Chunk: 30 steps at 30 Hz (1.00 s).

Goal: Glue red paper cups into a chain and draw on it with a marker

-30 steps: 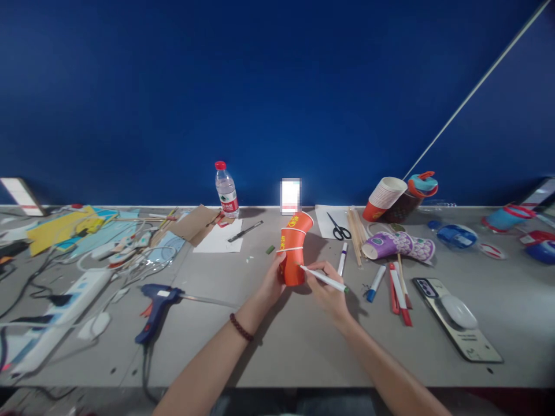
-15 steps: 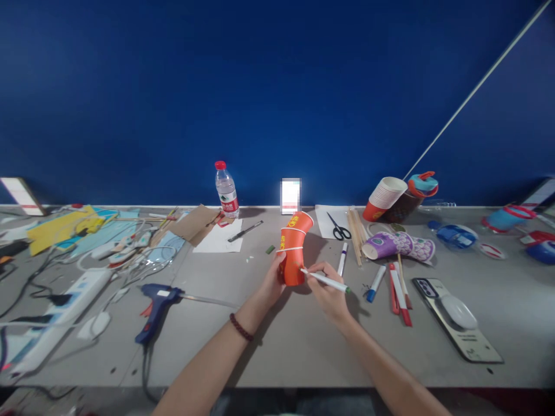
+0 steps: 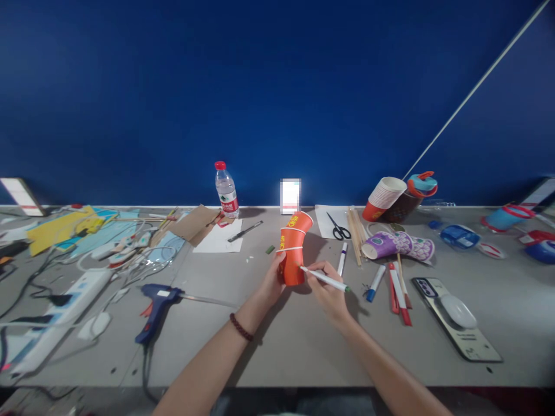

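Observation:
Several orange paper cups (image 3: 293,257) joined end to end form a bent column with yellow lettering and pale rims. My left hand (image 3: 273,282) is closed around the lower left side of this column. In my right hand (image 3: 324,290) is a white marker (image 3: 327,279), pinched like a pen, its green end pointing right. The marker's tip is at the right side of the lowest cup; whether it touches is hard to tell. Behind my right hand lies another white marker (image 3: 343,258) with a purple end.
A blue glue gun (image 3: 159,306) and a white power strip (image 3: 65,318) with cables lie left. A water bottle (image 3: 226,190) and a lit phone (image 3: 290,196) stand behind. Rightward are scissors (image 3: 340,228), stacked cups (image 3: 385,199), purple cups (image 3: 399,247) and a mouse (image 3: 458,311) on a phone.
The marker's tip shifts slightly at the lowest cup, down and then back up. My left hand keeps its hold on the cups, which stay in place.

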Motion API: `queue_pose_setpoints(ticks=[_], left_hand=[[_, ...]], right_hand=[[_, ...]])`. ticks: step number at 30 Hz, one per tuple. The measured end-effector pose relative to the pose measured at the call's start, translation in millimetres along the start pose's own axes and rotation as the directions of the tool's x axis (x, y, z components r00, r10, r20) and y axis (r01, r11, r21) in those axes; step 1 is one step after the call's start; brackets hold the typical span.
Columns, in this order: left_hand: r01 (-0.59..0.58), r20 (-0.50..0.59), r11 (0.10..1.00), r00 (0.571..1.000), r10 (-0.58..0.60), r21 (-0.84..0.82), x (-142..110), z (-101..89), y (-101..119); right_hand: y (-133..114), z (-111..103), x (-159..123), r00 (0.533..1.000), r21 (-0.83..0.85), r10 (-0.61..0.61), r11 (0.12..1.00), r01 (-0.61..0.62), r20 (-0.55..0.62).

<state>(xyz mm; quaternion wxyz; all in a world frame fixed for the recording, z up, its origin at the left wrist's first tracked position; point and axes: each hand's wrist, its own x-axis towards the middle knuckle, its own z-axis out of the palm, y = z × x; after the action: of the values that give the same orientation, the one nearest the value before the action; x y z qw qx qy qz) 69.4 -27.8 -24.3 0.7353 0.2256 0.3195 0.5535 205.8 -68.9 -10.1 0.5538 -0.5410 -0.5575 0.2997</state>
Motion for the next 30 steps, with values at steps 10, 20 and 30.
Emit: queue_pose_setpoints(ticks=[10,20,30], left_hand=[[0.019,0.059,1.000,0.998,-0.020,0.021,-2.2,3.6,3.8],[0.030,0.051,0.999,0.998,-0.031,0.017,-2.5,5.4,5.2],[0.037,0.072,0.999,0.997,-0.038,0.024,-3.2,5.6,5.6]], right_hand=[[3.3,-1.7,-0.4,0.999,-0.034,-0.035,0.999,0.036,0.028],[3.7,-0.9,-1.7,0.999,0.012,-0.020,1.000,0.020,0.049],[4.5,-0.3,-3.5,0.997,0.024,-0.032,0.999,0.030,0.071]])
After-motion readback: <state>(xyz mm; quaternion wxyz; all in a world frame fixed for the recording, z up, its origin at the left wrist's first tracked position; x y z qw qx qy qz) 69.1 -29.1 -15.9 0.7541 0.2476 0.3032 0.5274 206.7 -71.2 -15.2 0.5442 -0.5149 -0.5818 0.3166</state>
